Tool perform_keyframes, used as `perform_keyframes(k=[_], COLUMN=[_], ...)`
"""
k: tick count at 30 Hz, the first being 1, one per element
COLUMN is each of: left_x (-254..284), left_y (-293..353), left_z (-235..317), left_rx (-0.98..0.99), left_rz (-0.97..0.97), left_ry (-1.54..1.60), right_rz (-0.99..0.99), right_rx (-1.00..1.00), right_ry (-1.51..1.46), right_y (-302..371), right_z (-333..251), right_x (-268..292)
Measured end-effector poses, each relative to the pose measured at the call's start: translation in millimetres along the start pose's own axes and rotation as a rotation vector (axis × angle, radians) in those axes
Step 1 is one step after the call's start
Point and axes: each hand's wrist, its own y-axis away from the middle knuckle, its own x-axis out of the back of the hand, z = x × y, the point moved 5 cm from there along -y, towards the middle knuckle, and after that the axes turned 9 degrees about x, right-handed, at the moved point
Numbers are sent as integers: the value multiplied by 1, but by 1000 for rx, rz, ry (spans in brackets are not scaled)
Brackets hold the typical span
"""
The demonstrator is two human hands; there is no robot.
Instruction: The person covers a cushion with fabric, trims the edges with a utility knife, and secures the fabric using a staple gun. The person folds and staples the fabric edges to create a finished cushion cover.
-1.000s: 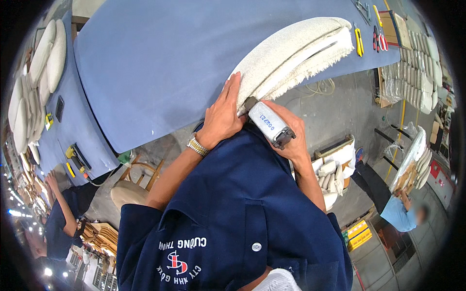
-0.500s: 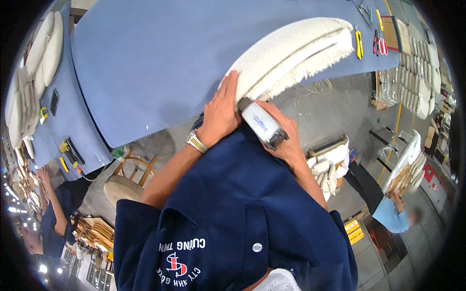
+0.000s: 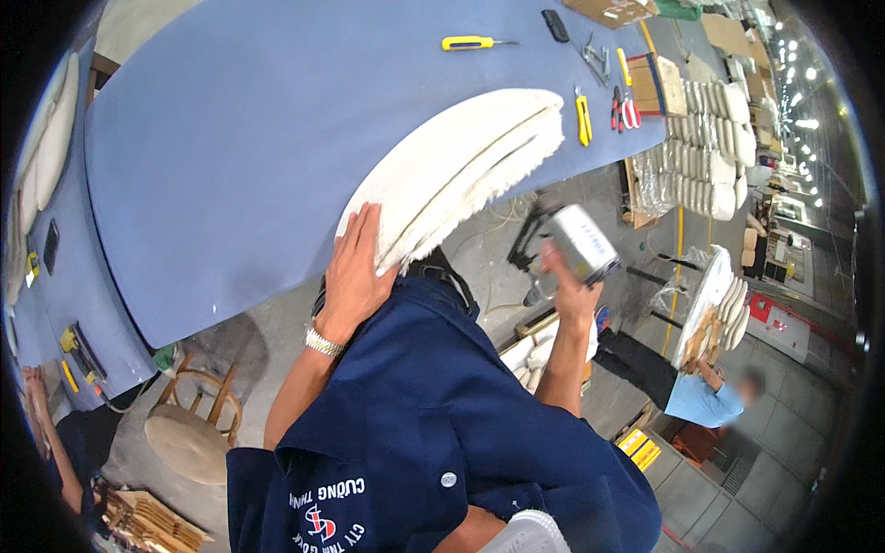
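Observation:
A curved cream upholstered pad [image 3: 452, 157] with a frayed fabric edge lies along the near right edge of the blue-topped table. My left hand [image 3: 358, 276] lies on the pad's near end, fingers stretched out flat over its top and thumb by the rim. My right hand [image 3: 570, 281] is wrapped around a silver and black staple gun [image 3: 583, 241], held up beyond the table edge, to the right of the pad and apart from it. The gun's black front part is slightly blurred.
On the blue table [image 3: 230, 157] lie a yellow screwdriver [image 3: 468, 42], a yellow cutter [image 3: 583, 118] and red-handled pliers [image 3: 617, 109]. A wooden stool [image 3: 189, 442] stands lower left. Stacked cream pads [image 3: 710, 138] are at the right. A person in light blue [image 3: 705, 398] works there.
My right hand has pulled the staple gun off the pad's near end, out to the right. My left hand stays on the pad. The view has shifted, bringing the screwdriver into sight.

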Motion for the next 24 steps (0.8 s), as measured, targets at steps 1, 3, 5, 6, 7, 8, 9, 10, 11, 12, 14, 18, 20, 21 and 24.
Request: perform_keyframes(k=[1, 3, 5, 6, 7, 8, 9, 10, 11, 12, 14, 18, 20, 21, 24], left_x=[-3, -4, -4, -7, -7, -4, -2, -2, 0, 0, -7, -51, -50, -51, -55], left_y=[-1, -2, -1, -3, -2, -3, -2, -1, 0, 1, 7, 29, 21, 14, 17], left_z=[2, -2, -5, -9, -8, -6, -6, -7, -6, -4, -20, -94, -86, -84, -84], left_rx=[-17, 6, 16, 43, 60, 72, 96, 136, 169, 200, 181, 594, 809, 818, 789], left_rz=[-8, -20, -48, -60, -65, -75, -75, -78, -93, -111, -76, 150, 161, 177, 321], left_ry=[10, 55, 91, 112, 118, 120, 122, 110, 98, 86, 281, 835, 1009, 1053, 1183], right_rz=[63, 142, 122, 110, 75, 47, 7, -22, -39, -27, -55, -230, -301, -302, -482], right_rx=[64, 25, -118, -192, -118, -45, 32, 31, 22, 159, 129, -231, -289, -250, -32], right_ry=[-16, -29, 164, 257, 345, 430, 510, 459, 413, 422, 242, -367, -607, -653, -776], right_y=[-21, -68, -119, -145, -174, -202, -222, -236, -244, -258, -275, -249, -243, -242, -254], right_z=[-1, 18, 59, 85, 120, 161, 182, 179, 175, 188, 213, 149, 136, 135, 99], right_x=[11, 23, 38, 45, 50, 54, 46, 22, 5, -4, -19, -75, -86, -89, -109])
